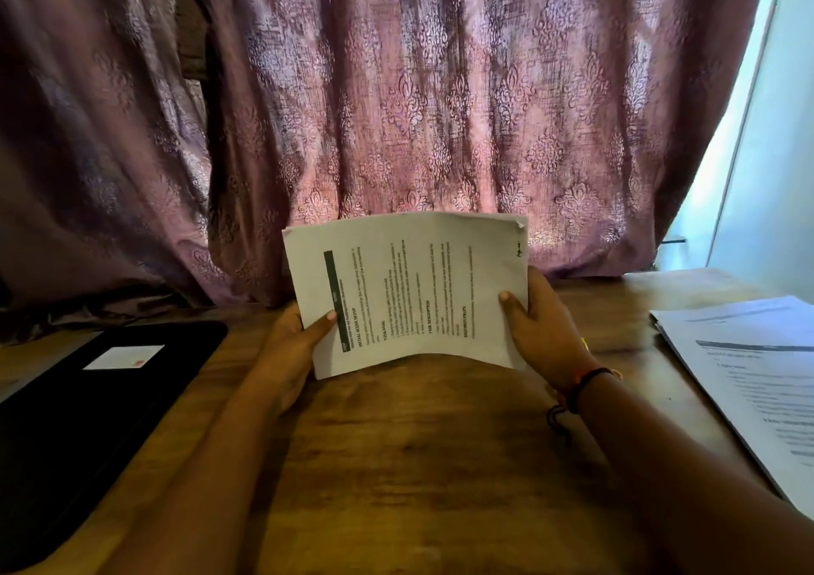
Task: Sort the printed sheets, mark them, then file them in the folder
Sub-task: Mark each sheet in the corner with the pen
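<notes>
A thin stack of printed sheets stands on edge above the middle of the wooden table, turned sideways so the text runs vertically. My left hand grips its lower left corner, thumb on the front. My right hand holds the right edge, thumb on the printed side and fingers behind. A small handwritten mark sits near the top right corner of the front sheet. A black folder with a white label lies flat at the left. Another pile of printed sheets lies at the right.
The wooden table stretches in front of me. A patterned purple curtain hangs right behind the table's far edge. A bright wall or window frame shows at the far right.
</notes>
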